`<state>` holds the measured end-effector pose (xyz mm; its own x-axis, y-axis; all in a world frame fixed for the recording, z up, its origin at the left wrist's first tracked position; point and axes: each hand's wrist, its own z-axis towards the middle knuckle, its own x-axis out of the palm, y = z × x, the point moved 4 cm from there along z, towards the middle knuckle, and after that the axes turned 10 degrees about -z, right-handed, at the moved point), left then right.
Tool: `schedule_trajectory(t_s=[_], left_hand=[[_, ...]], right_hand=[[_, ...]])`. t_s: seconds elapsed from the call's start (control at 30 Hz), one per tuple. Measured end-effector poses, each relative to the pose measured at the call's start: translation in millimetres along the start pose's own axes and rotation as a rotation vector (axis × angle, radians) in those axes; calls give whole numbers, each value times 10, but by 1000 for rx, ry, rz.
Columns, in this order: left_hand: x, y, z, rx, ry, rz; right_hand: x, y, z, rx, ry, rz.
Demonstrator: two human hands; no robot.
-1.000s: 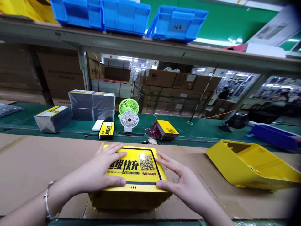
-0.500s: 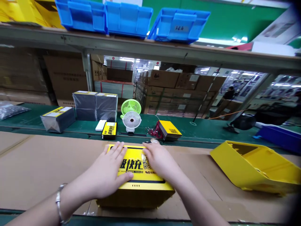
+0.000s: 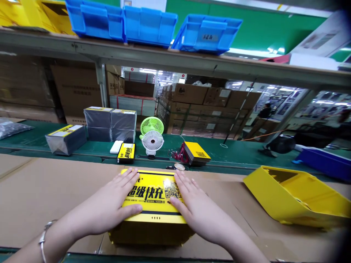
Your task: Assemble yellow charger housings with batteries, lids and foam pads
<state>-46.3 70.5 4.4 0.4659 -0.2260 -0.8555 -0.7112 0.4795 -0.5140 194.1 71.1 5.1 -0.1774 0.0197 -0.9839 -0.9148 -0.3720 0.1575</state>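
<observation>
A yellow box [image 3: 150,188] with black Chinese lettering and a QR code on its top panel stands on the cardboard-covered bench in front of me. My left hand [image 3: 120,199] lies flat along the left side of that top, fingers stretched out and pointing away. On the opposite side, my right hand [image 3: 194,202] rests on the right edge with its fingers extended, thumb beside the QR code. Neither hand wraps round the box. Both palms partly hide the panel's side edges.
To the right lies an open yellow housing [image 3: 296,197]. Beyond the box stand a white fan [image 3: 153,141], a green fan [image 3: 151,126], a stack of yellow panels [image 3: 196,153] with red wires, and wrapped grey blocks [image 3: 109,124]. Blue bins [image 3: 150,23] line the shelf above.
My right hand has slid outward to the right edge, uncovering the QR code. My left hand has shifted left, exposing more lettering. The box is in nearly the same place.
</observation>
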Motion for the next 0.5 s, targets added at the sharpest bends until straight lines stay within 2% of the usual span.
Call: schedule_trajectory(t_s=[0.13,0.2,0.33,0.43,0.5], left_hand=[[138,-265,197,67,-7,44],[170,-316,270,104,29,39],[58,-142,197,99,26,-15],[-38,72,21,11,-15,-154],[-18,183,-104,-62,-62,-295]], right_hand=[[32,431,112,-175,39,-17],[22,510,147,-234,60,-5],[-17,279,77,-180,38,38],[10,26,-79,-62,34,163],[76,-82,-199,7,20,307]])
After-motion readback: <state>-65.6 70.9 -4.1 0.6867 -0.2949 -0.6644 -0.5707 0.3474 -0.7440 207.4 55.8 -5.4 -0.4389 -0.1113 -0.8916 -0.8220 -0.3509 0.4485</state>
